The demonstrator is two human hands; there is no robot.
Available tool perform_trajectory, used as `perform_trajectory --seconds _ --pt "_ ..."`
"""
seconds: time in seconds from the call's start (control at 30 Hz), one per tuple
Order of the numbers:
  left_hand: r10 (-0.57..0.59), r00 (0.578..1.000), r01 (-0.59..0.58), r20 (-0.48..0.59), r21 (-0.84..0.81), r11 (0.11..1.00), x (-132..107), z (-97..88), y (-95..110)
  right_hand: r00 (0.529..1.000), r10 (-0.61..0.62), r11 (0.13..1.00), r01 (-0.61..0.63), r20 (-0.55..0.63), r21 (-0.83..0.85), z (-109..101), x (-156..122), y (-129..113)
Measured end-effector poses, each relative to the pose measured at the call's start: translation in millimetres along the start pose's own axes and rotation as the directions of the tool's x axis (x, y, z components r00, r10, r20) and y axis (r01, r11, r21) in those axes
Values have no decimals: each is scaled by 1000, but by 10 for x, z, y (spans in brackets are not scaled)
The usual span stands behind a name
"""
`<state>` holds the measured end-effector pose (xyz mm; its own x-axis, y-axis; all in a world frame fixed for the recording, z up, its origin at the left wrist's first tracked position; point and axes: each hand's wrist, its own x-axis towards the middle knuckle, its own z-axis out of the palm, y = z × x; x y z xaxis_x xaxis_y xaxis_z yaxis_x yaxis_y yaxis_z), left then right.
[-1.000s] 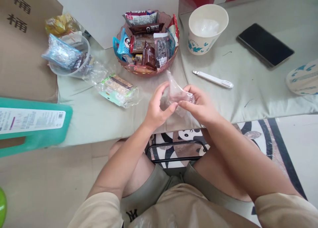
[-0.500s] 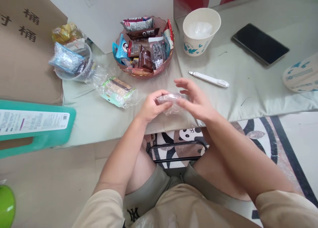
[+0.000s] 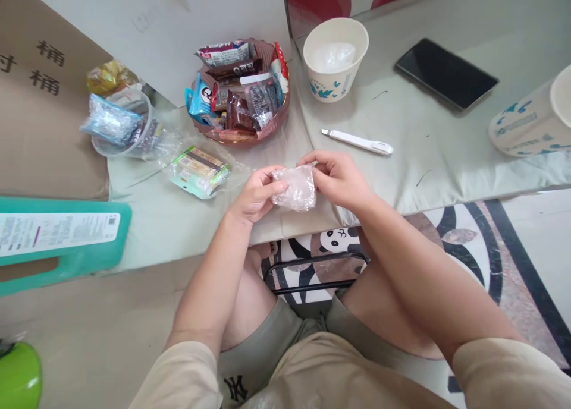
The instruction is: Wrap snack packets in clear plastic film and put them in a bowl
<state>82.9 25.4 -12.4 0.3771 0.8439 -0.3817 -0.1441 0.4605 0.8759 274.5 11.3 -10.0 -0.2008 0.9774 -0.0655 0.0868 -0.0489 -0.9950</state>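
A small square packet in clear plastic wrap (image 3: 294, 189) is held up over the table's front edge. My left hand (image 3: 256, 194) is closed on its left side, thumb across the front. The fingers of my right hand (image 3: 336, 177) pinch its upper right edge. What lies inside the wrap is pale and hard to make out. Beyond my hands, a white utility knife (image 3: 357, 141) lies on the cloth. Left of my left hand rests a green snack packet (image 3: 198, 170) inside loose clear plastic.
A pink bowl of wrapped snacks (image 3: 241, 137) stands behind my hands. A paper cup (image 3: 332, 88) holds clear plastic. A phone (image 3: 446, 73) and another paper cup (image 3: 521, 123) are on the right. At left are a plastic tub (image 3: 122, 147), cardboard box (image 3: 49, 123) and teal container (image 3: 93, 254).
My right fingers, spread apart before, have closed on the packet's right edge. The packet has turned its flat face towards me. The whole view has shifted slightly.
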Motion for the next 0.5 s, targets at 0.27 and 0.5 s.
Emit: perform_trajectory --seconds 0.27,0.5 --pt "350 913 -321 -210 162 933 165 29 -97 979 183 923 -141 -87 357 12 74 39" --pt "330 931 -286 -158 247 926 204 154 -97 986 -3 993 22 -168 115 -37 85 25"
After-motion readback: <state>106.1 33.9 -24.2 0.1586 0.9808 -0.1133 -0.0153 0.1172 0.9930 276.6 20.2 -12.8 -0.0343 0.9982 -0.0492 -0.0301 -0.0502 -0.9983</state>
